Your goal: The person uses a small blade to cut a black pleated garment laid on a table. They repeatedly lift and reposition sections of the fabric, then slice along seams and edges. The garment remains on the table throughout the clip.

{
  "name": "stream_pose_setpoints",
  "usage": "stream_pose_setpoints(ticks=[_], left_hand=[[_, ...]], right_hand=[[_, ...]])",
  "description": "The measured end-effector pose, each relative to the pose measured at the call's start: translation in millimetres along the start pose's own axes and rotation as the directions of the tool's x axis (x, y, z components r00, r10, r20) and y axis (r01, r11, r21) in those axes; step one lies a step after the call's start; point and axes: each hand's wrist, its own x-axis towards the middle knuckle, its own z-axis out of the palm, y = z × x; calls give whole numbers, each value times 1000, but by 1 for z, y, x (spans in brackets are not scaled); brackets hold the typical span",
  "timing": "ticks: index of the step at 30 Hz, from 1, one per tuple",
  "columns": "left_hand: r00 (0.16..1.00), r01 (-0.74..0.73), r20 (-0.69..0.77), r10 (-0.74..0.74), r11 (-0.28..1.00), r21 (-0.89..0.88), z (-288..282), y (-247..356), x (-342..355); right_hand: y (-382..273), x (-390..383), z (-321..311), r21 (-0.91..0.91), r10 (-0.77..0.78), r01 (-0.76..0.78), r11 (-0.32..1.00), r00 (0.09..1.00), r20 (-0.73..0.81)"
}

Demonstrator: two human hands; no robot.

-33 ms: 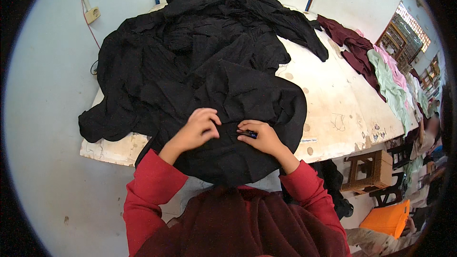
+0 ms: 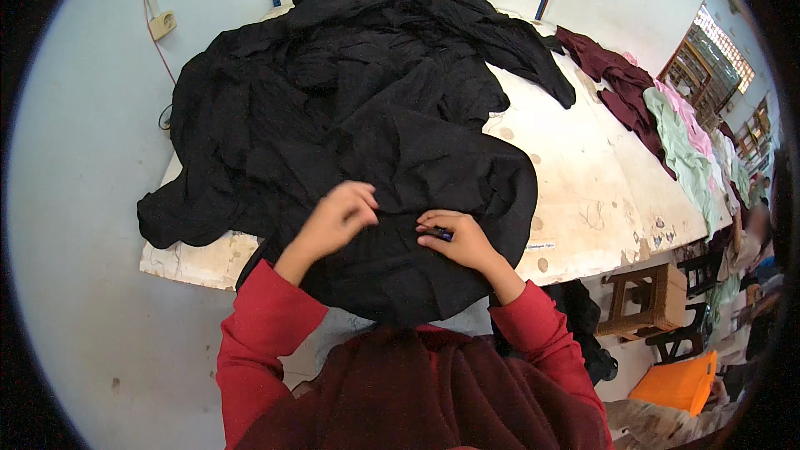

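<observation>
Table (image 2: 575, 150) across frame centre; black cloth (image 2: 400, 150) heaped on it, centre to upper left. Work looks under way: cloth not folded, share done or left can't be told. Left hand (image 2: 337, 218), left of centre: half-curled, grip unclear. Right hand (image 2: 467, 242), mid-frame: grasping dark tool (image 2: 439, 233).

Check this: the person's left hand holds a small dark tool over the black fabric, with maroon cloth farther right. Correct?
Not quite: the head view shows the right hand, not the left hand, holding the small dark tool over the black fabric. The maroon cloth does lie farther right.
</observation>
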Motion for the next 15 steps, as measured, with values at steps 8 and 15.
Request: stream_pose_setpoints(ticks=[8,15], left_hand=[[418,538,-908,31,797,275,-96,18,27],[721,588,-540,-435,795,145,-53,-28,10]], right_hand=[[14,-2,-10,346,163,-142,927,986,-31],[-47,23,46,19,-257,257,966,966,29]])
